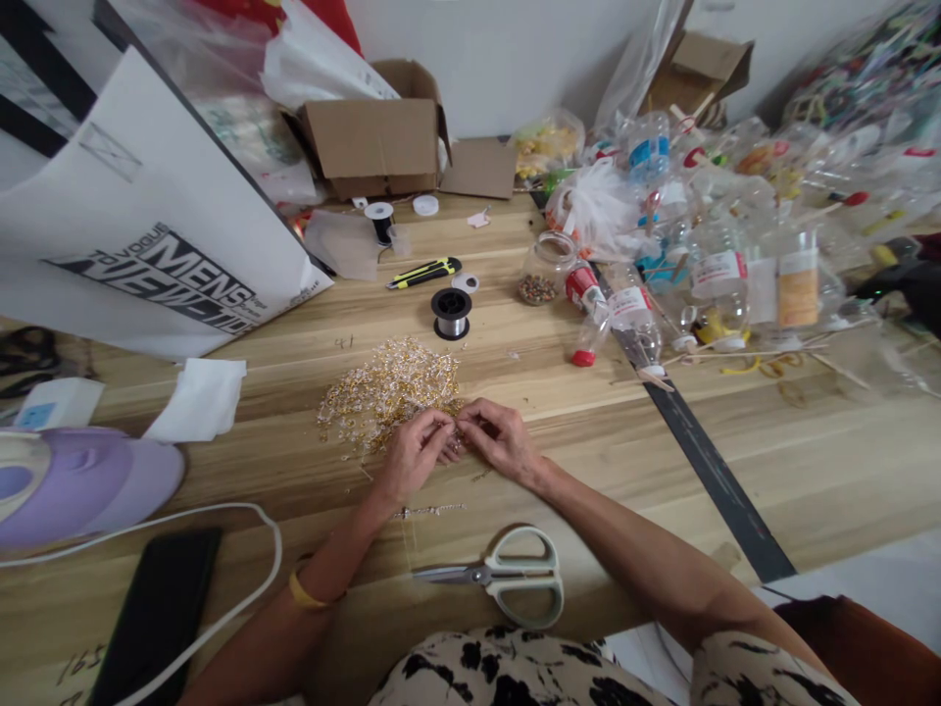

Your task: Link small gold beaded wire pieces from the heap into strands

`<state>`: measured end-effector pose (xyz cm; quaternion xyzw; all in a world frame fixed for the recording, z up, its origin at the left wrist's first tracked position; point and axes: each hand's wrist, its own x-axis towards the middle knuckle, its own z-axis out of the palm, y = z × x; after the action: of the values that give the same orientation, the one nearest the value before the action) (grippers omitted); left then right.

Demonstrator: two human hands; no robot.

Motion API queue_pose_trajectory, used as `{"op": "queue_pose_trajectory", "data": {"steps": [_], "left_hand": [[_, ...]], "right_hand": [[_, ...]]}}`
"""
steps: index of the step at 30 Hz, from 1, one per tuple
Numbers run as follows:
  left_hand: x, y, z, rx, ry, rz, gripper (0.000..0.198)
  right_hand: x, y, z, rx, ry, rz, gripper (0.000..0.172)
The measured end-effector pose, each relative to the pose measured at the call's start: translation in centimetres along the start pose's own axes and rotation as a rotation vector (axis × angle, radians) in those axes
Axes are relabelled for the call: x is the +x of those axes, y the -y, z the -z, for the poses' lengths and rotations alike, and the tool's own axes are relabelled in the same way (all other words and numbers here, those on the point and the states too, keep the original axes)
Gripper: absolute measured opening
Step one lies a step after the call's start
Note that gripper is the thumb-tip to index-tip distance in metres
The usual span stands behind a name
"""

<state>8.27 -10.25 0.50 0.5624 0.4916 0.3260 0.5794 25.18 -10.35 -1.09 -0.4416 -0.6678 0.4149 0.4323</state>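
My left hand point(418, 449) and my right hand point(500, 437) meet at the near edge of a pile of small gold and clear beads point(389, 387). Thumb and forefinger are pinched together on each hand. What lies between the fingertips is too small to make out. Just below my left hand a short beaded strand point(433, 510) rests on the wood, with thin thread ends trailing from it. Closer to my body lie scissors point(485, 576) with pale handles, blades pointing left. Beyond the beads stands a spool of fine wire point(451, 314).
A yellow-black utility knife point(424, 273) and a jar of beads point(544, 270) lie farther back. Plastic bottles point(636, 319) crowd the right. At left are a large paper bag point(162, 216), a purple appliance point(95, 480), a white cable point(269, 520) and a black phone point(158, 618).
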Motion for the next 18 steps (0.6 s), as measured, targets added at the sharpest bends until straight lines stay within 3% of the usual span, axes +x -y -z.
{"op": "queue_pose_trajectory", "data": {"steps": [18], "left_hand": [[-0.11, -0.36, 0.0, 0.087, 0.03, -0.057, 0.016]], "right_hand": [[0.12, 0.4, 0.16, -0.013, -0.02, -0.009, 0.013]]}}
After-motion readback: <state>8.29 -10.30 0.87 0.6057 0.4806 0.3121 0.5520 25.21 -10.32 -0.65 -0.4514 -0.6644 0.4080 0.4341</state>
